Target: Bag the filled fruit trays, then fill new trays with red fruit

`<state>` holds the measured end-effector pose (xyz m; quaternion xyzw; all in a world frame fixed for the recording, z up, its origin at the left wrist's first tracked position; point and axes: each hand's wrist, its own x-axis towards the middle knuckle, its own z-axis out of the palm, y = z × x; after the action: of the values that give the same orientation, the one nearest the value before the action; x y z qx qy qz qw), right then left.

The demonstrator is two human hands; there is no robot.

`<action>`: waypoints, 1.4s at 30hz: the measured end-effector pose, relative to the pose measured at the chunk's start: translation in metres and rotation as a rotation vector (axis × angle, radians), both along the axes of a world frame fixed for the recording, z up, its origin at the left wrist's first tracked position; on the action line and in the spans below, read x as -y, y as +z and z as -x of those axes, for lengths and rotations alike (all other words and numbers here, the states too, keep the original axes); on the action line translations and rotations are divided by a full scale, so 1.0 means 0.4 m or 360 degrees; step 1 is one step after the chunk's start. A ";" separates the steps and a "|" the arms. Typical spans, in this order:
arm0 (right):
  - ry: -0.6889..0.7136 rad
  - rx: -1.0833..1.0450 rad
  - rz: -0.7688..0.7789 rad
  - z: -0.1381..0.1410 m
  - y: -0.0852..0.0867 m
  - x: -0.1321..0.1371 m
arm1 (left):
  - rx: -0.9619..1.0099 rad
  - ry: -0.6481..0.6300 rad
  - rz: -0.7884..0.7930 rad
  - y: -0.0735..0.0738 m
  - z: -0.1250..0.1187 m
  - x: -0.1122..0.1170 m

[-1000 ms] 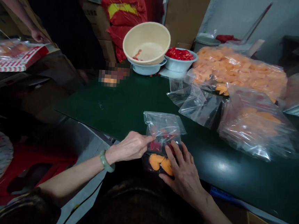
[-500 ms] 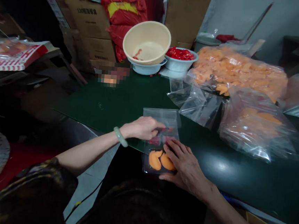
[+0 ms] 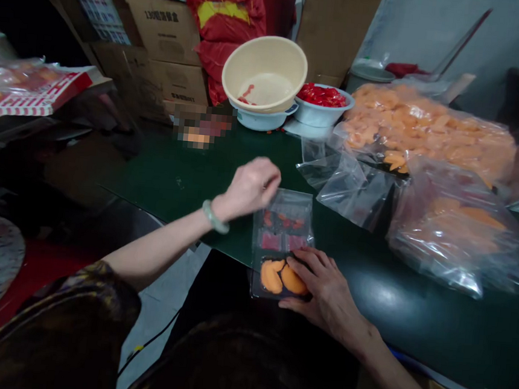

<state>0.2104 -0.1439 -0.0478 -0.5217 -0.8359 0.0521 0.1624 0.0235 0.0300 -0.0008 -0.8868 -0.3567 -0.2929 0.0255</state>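
Observation:
A clear plastic bag [image 3: 281, 245] lies flat on the dark green table, holding a black compartment tray. Orange slices [image 3: 272, 277] fill the tray's near section, and red pieces [image 3: 284, 223] show in the far sections. My right hand [image 3: 324, 288] rests on the bag's near right corner, fingers over the tray's edge beside the slices. My left hand [image 3: 253, 188] hangs above the table just left of the bag, fingers bunched, not touching it. A green bangle [image 3: 214, 216] circles that wrist.
Behind the bag, the green table [image 3: 187, 194] carries loose clear bags [image 3: 346, 187], large bags of orange slices [image 3: 428, 133], a beige bowl [image 3: 264, 74] and a white bowl of red pieces [image 3: 321, 109]. Cardboard boxes [image 3: 165, 29] and red sacks [image 3: 225, 16] stand at the back.
My left hand has lifted off the bag and moved up and left. The bag now lies flatter, its contents more visible. A person standing at the upper left earlier is gone.

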 end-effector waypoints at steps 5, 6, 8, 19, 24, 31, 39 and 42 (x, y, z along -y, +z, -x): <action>-0.0050 0.0002 0.0043 0.006 0.011 -0.031 | -0.0171 -0.0095 0.0337 -0.076 0.047 0.216; -0.0068 0.0013 0.0031 0.007 0.010 -0.036 | -0.0197 -0.0095 0.0396 -0.091 0.057 0.234; -0.0095 0.0039 -0.0025 0.009 0.007 -0.047 | -0.0281 -0.0127 0.0511 -0.109 0.073 0.249; -0.0117 0.0041 -0.0362 0.052 -0.030 -0.202 | -0.0120 -0.0093 0.0464 -0.111 0.094 0.203; 0.0024 -0.0056 -0.0431 0.044 -0.039 -0.217 | 0.0105 -0.0232 0.0586 -0.100 0.101 0.172; 0.0030 0.0004 -0.0079 0.045 0.000 -0.216 | 0.0300 -0.0213 0.0794 -0.122 0.114 0.148; 0.0108 -0.0205 0.0016 0.016 -0.053 -0.274 | 0.0440 -0.0227 0.0949 -0.124 0.102 0.077; 0.0182 -0.0533 -0.0182 -0.001 -0.071 -0.287 | 0.0462 -0.0178 0.0897 -0.123 0.084 0.052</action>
<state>0.2106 -0.0290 -0.0762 -0.4474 -0.8270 0.0997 0.3256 -0.0100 0.0093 -0.0498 -0.8261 -0.3744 -0.3070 -0.2883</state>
